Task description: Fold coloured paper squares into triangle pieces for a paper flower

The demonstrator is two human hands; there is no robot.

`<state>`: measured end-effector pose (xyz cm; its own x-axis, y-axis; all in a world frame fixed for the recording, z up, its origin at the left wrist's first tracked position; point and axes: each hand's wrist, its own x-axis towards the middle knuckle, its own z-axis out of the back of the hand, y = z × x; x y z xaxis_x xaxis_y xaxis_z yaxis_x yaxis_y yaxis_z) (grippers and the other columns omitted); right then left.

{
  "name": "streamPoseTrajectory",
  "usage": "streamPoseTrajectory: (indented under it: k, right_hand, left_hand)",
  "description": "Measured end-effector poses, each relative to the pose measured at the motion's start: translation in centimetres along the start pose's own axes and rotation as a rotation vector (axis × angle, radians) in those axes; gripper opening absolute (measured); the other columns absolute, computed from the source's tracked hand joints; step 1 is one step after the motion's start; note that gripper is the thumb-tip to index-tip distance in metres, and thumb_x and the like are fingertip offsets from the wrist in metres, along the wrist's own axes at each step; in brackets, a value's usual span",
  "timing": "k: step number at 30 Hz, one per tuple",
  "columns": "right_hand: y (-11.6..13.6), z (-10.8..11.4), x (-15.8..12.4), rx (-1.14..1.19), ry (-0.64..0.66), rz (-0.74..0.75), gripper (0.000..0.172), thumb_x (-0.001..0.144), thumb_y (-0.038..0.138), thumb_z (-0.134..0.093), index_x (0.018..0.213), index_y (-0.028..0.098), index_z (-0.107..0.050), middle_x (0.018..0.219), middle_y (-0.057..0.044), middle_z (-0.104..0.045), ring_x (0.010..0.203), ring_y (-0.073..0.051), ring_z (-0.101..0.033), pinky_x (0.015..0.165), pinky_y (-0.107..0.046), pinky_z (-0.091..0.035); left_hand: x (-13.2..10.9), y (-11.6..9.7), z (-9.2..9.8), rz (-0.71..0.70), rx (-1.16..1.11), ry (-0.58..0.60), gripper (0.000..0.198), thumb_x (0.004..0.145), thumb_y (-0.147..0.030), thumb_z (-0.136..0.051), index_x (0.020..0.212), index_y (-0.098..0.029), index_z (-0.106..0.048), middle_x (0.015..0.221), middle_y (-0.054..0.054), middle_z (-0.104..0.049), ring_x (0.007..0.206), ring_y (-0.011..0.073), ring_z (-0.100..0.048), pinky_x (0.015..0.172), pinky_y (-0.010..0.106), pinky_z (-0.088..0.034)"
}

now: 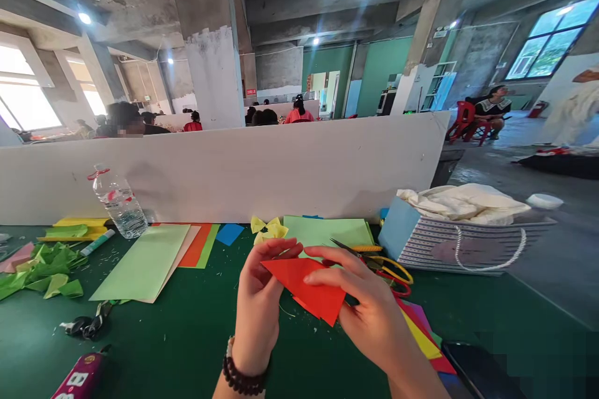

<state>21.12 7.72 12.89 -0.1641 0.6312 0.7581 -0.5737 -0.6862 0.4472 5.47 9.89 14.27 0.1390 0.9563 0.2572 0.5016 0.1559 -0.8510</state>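
A folded sheet of red paper (322,290) is held above the green table, its pointed corner toward the left. My left hand (262,287), with a dark bead bracelet at the wrist, pinches that left corner between thumb and fingers. My right hand (365,299) grips the right part, fingers lying over the top and thumb partly hidden behind. Just beyond the hands sit a yellow folded paper piece (267,229) and a pale green sheet (327,230). Scissors with yellow handles (395,268) and a red-handled pair (397,287) lie close behind my right hand.
A water bottle (119,202) leans near the white partition (281,168). Coloured sheets (140,262), green paper scraps (47,268), a glue stick (97,242) and keys (88,324) are left. A paper bag (458,243) and dark phone (482,371) are right. People sit beyond.
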Motion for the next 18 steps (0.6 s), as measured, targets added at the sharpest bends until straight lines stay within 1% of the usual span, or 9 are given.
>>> streamPoseTrajectory:
  k: [4, 9, 11, 15, 18]
  right_hand:
    - [0.2, 0.0, 0.2, -0.006, -0.002, 0.003, 0.046, 0.072, -0.003, -0.044, 0.098, 0.03, -0.063, 0.122, -0.003, -0.058, 0.112, -0.017, -0.058, 0.083, -0.026, -0.053]
    - [0.1, 0.0, 0.1, 0.0, -0.046, -0.009, 0.041, 0.074, -0.001, -0.048, 0.097, 0.03, -0.065, 0.122, -0.003, -0.06, 0.109, -0.017, -0.061, 0.083, -0.027, -0.054]
    - [0.0, -0.1, 0.1, 0.009, -0.082, -0.023, 0.037, 0.076, 0.002, -0.05, 0.095, 0.03, -0.066, 0.12, -0.003, -0.062, 0.106, -0.017, -0.063, 0.082, -0.027, -0.055]
    - [-0.1, -0.1, 0.2, 0.023, -0.123, -0.078, 0.026, 0.08, 0.01, -0.055, 0.094, 0.029, -0.067, 0.116, -0.003, -0.065, 0.103, -0.019, -0.065, 0.079, -0.028, -0.056]
    - [-0.2, -0.2, 0.3, 0.013, -0.123, -0.109, 0.022, 0.081, 0.013, -0.056, 0.094, 0.029, -0.066, 0.115, -0.004, -0.065, 0.102, -0.02, -0.066, 0.078, -0.029, -0.057]
  left_hand:
    - [0.0, 0.3, -0.1, -0.023, -0.029, -0.031, 0.027, 0.077, -0.01, -0.068, 0.102, -0.019, -0.063, 0.115, 0.009, -0.066, 0.114, 0.023, -0.06, 0.082, 0.024, -0.053]
    - [0.0, 0.7, 0.1, -0.072, -0.007, 0.015, 0.032, 0.077, -0.007, -0.066, 0.107, -0.02, -0.062, 0.118, 0.009, -0.065, 0.118, 0.023, -0.058, 0.087, 0.026, -0.053]
    - [-0.1, 0.9, 0.1, -0.112, 0.048, 0.048, 0.034, 0.078, -0.006, -0.061, 0.109, -0.021, -0.062, 0.121, 0.009, -0.064, 0.118, 0.0235, -0.058, 0.088, 0.029, -0.053]
    - [-0.7, 0.9, -0.2, -0.218, 0.276, 0.09, 0.041, 0.079, -0.001, -0.051, 0.113, -0.022, -0.061, 0.123, 0.008, -0.062, 0.118, 0.0227, -0.058, 0.096, 0.033, -0.05]
    - [-1.1, 0.7, -0.6, -0.209, 0.366, 0.105, 0.043, 0.082, -0.002, -0.049, 0.118, -0.023, -0.059, 0.127, 0.008, -0.06, 0.121, 0.0227, -0.055, 0.098, 0.032, -0.049]
